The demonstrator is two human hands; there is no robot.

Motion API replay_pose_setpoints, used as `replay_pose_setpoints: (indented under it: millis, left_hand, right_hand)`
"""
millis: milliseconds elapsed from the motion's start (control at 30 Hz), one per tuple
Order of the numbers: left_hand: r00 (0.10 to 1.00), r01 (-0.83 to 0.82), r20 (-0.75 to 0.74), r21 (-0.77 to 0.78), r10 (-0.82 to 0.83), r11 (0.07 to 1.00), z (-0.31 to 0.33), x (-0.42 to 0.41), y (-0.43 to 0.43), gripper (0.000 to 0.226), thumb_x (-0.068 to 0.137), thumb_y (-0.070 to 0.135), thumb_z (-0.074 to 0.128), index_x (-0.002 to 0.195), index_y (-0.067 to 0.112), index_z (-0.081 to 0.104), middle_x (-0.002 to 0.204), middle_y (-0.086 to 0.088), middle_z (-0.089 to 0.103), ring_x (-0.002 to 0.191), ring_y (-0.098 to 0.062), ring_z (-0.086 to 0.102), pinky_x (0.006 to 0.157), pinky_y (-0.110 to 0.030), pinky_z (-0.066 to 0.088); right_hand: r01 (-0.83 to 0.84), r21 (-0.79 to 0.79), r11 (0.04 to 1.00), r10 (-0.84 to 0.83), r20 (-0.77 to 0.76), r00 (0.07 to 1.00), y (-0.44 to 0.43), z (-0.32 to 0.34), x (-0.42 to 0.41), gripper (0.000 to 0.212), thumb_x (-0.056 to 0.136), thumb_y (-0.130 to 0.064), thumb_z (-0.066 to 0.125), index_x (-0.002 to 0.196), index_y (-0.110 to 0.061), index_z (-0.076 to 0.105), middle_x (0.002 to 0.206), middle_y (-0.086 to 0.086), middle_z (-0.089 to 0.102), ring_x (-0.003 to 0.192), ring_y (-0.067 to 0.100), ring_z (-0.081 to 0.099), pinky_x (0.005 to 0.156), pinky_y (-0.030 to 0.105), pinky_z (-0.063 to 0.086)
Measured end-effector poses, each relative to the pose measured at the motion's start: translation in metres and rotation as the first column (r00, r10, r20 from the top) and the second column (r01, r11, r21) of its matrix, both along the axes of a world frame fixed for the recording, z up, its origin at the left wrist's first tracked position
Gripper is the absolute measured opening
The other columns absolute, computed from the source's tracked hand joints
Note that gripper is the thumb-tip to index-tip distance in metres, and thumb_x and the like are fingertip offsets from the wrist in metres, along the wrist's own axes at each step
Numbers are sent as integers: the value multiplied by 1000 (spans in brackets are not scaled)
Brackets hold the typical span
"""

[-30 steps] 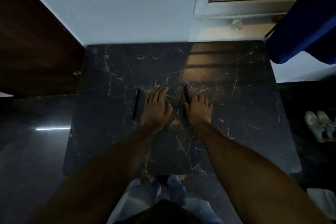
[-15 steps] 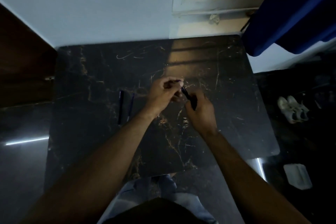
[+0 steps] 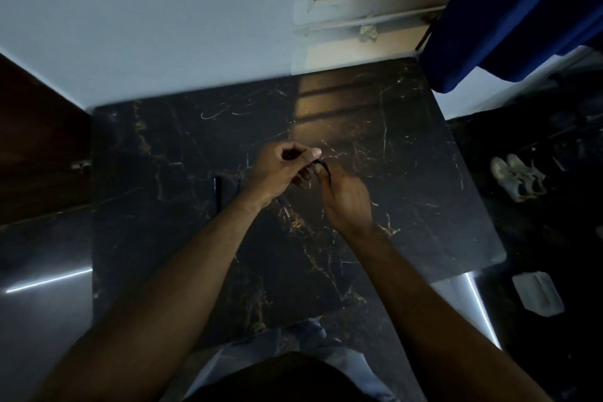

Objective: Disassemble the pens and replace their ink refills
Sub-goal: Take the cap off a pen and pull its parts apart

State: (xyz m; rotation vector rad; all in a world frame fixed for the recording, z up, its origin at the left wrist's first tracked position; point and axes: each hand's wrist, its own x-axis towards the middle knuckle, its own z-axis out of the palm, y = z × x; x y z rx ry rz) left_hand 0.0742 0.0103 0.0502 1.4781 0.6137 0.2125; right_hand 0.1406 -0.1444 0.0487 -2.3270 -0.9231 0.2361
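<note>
Above the dark marble table [image 3: 408,173], my left hand [image 3: 277,170] and right hand [image 3: 346,199] are both pinching one dark pen [image 3: 324,170] (axis running between them), so I'm likely pulling its ends apart.

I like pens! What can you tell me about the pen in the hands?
The pen is thin and dark, maybe blue; the dim light hides details. Only a short stretch shows, slanting between the left hand and the right hand, which both grip it above the table. I cannot tell whether it is apart yet.
</note>
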Motion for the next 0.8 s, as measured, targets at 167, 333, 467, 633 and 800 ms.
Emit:
replay_pose_setpoints:
  millis: [167,333,467,633,800]
  left_hand:
    - [998,-57,23,23,56,998,-2,-3,14,27,100,21,78,99,-6,76,69,-2,76,54,-11,68,49,-25,57]
    - [974,-225,6,-23,225,974,-14,-16,37,18,99,31,80,91,15,75,72,1,76,54,-10,69,47,-24,56]
    - [974,-1,-223,152,35,988,-38,-26,61,24,93,39,84,92,16,77,72,3,79,52,-8,70,45,-23,54]
    - [869,226,-485,222,-93,948,-69,-10,47,23,92,37,86,86,15,79,69,-2,79,47,-7,66,45,-23,54]
    - [825,264,-560,260,-77,929,-79,10,38,24,94,32,85,76,19,76,60,5,75,39,1,60,39,-15,45]
  right_hand:
    - [15,42,999,-11,-95,995,18,3,-1,38,112,-47,38,123,-19,62,76,3,66,64,28,64,57,37,46]
    - [47,-60,997,-62,-283,957,13,-14,-3,44,101,-71,46,102,-30,63,76,-8,67,66,11,65,57,30,48]
    - [76,-146,986,-119,-312,943,-7,-34,-10,38,96,-64,60,114,-31,62,92,-11,68,82,15,67,69,33,53]
    - [121,-169,978,-161,-244,956,6,-46,-12,41,100,-47,64,130,-21,62,89,-3,71,83,23,72,71,34,54]
    - [144,-166,976,-187,-288,939,15,-49,-9,38,106,-34,58,139,-14,58,103,15,75,91,36,72,80,50,59]
